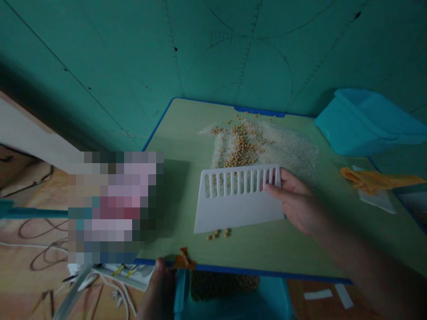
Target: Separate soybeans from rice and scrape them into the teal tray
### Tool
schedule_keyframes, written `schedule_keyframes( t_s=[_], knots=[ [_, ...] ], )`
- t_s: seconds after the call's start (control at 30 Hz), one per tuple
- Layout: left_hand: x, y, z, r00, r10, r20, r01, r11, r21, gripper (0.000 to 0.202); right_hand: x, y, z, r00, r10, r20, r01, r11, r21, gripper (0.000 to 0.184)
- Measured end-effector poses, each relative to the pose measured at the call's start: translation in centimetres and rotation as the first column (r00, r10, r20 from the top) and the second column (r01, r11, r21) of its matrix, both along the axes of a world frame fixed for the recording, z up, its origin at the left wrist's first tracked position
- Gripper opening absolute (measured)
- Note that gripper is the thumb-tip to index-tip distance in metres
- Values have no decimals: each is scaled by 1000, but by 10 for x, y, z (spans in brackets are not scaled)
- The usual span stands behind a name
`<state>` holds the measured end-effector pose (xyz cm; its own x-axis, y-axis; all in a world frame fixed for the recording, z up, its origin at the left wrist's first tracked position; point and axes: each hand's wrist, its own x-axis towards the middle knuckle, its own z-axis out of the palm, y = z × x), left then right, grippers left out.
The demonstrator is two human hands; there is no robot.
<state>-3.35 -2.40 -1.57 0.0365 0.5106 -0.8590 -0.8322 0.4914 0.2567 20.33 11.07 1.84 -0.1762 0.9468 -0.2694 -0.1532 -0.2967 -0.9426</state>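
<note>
My right hand (296,202) grips the right end of a white slotted plastic scraper (236,200), held flat-edged over the green table top (187,178). Beyond the scraper lies a spread of white rice mixed with tan beans (243,142). A few beans (218,234) lie just in front of the scraper. My left hand (158,289) is at the table's near edge, holding a teal bin (233,302) below the edge; beans show inside the bin. Its fingers are mostly hidden.
A teal plastic container (363,122) lies at the right back of the table. An orange cloth (376,180) rests on a white sheet at the right edge. Cables (43,249) lie on the floor at the left. A teal wall stands behind the table.
</note>
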Motion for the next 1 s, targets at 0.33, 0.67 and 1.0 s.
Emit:
schedule_keyframes(
  t_s=[0.33, 0.67, 1.0],
  knots=[
    [-1, 0, -8, 995, 102, -3, -101, 993, 54, 38, 6, -12, -4, 995, 101, -21, -102, 994, -48, 16],
    [-7, -4, -14, 992, 10, -125, 10, 987, 160, 14, 13, -23, -9, 983, 179, 41, -177, 983, -45, 9],
    [2, 4, -6, 988, 142, -59, -143, 990, -11, 36, 29, -14, 11, 870, 444, 216, -419, 895, -150, 14]
  ],
)
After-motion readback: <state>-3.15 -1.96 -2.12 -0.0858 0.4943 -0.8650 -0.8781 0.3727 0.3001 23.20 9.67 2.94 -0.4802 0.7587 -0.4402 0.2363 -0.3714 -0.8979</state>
